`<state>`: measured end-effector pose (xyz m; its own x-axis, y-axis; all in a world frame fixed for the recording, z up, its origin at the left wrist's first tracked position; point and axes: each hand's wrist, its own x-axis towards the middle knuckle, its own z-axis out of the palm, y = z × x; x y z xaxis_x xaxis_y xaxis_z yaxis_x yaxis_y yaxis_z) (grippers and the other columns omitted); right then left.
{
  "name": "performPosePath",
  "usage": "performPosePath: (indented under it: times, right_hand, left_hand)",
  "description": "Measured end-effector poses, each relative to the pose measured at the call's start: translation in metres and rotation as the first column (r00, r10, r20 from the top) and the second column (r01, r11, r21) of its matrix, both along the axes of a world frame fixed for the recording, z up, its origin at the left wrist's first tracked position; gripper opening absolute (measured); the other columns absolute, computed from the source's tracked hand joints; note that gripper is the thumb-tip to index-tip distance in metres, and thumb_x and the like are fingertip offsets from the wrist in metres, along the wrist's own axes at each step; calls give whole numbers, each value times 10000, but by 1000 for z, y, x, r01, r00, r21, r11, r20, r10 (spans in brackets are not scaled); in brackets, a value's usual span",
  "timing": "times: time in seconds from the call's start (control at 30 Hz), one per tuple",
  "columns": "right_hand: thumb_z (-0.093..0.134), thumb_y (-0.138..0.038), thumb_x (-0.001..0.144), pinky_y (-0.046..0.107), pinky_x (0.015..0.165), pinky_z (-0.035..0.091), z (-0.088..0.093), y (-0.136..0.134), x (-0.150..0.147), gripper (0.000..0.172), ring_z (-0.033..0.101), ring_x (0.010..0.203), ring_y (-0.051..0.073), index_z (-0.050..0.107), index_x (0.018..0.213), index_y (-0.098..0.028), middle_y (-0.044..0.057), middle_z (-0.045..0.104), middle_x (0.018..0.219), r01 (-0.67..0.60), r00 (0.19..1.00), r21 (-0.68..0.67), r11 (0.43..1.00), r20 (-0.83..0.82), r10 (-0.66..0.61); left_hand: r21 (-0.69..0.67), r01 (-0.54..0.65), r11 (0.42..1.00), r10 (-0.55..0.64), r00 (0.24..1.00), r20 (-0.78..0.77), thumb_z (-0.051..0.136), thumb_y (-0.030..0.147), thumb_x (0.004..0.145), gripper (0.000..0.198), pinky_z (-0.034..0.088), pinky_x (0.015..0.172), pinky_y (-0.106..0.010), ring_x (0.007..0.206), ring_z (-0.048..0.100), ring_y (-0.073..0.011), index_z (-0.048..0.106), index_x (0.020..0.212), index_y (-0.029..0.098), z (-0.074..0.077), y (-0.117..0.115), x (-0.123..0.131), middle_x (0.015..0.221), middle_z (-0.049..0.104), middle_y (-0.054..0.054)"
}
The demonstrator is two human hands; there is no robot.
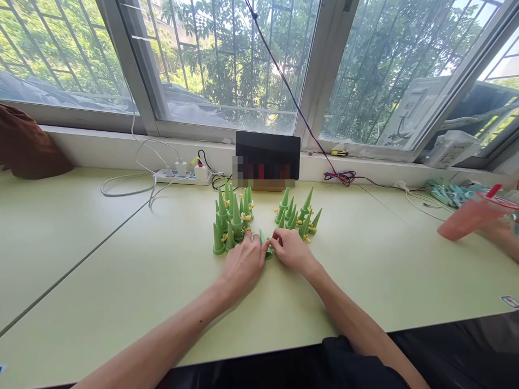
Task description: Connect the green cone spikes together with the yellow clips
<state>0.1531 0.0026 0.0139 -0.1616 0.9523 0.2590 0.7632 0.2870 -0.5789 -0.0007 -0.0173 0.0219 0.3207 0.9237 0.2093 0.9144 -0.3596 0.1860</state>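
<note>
A green cone-shaped watering spike (263,237) stands point up between my two hands at the middle of the table. My left hand (244,258) is closed round its left side, thumb and fingers at the base. From the other side my right hand (292,249) pinches at the same spike, and its fingertips partly hide what they hold. Behind my left hand stands a cluster of similar green spikes (235,216) with small yellow valves. A second, looser cluster (305,208) is just beyond my right hand, partly covered by it.
A dark screen on a stand (267,156) is behind the spikes. Further left lies a white power strip (172,177) with cables. At the right, another person's hand (503,237) is by a tilted cup of red drink (466,216). A brown bag (32,146) is at the far left.
</note>
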Motion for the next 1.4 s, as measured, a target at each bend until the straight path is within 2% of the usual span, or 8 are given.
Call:
performPosePath:
  times: [0.2,0.37,0.6,0.93,1.1,1.23,1.4]
  right_hand:
    - [477,-242,899,239,521,296,1,2,1,228,421,505,117,513,680,-191,-13,508,556,50,995,112,992,-91,-40]
    - [477,-243,898,243,517,287,1,2,1,233,425,503,120,508,672,-193,-6,519,564,51,995,121,991,-96,-40]
    - [478,-237,893,242,509,276,2,1,1,245,395,489,115,478,651,-197,-14,495,545,50,995,119,992,-95,-39]
    - [473,-251,895,240,502,291,0,1,1,246,411,491,117,490,655,-197,-7,516,559,38,994,122,992,-103,-26]
    - [474,-246,891,240,507,294,0,2,1,242,419,498,117,472,654,-198,-8,509,560,43,994,122,992,-105,-30]
    - [470,-254,895,243,506,283,1,2,0,245,417,499,118,464,656,-199,-7,503,561,46,994,122,991,-104,-34]
    - [466,-259,897,244,507,277,2,1,1,253,408,499,119,458,651,-201,-7,495,558,47,994,128,991,-108,-34]
  left_hand:
    - [7,0,1000,0,1000,5,182,449,999,493,400,529,-297,682,657,-221,558,923,140,0,0,0,1020,576,-133]
    - [-20,-14,1000,15,1000,14,204,458,997,488,418,566,-292,709,661,-218,566,931,138,0,1,-1,1048,580,-151]
    - [-8,-30,1000,30,999,23,186,466,994,505,438,587,-300,744,663,-224,566,937,138,-2,3,-1,1191,530,-186]
    - [-75,-39,996,43,998,48,207,442,995,516,425,577,-311,708,647,-226,593,848,133,-2,4,-1,1045,549,-158]
    - [-56,-15,998,15,1000,-2,225,286,994,410,381,556,-302,646,615,-198,576,839,143,-3,6,-4,1021,549,-149]
    - [-46,13,999,-15,998,-56,298,72,892,262,351,562,-289,636,582,-180,532,822,167,-4,7,-10,977,544,-117]
    - [-54,17,998,-20,998,-59,300,22,831,259,339,564,-287,639,563,-189,503,844,182,-3,7,-12,926,534,-100]
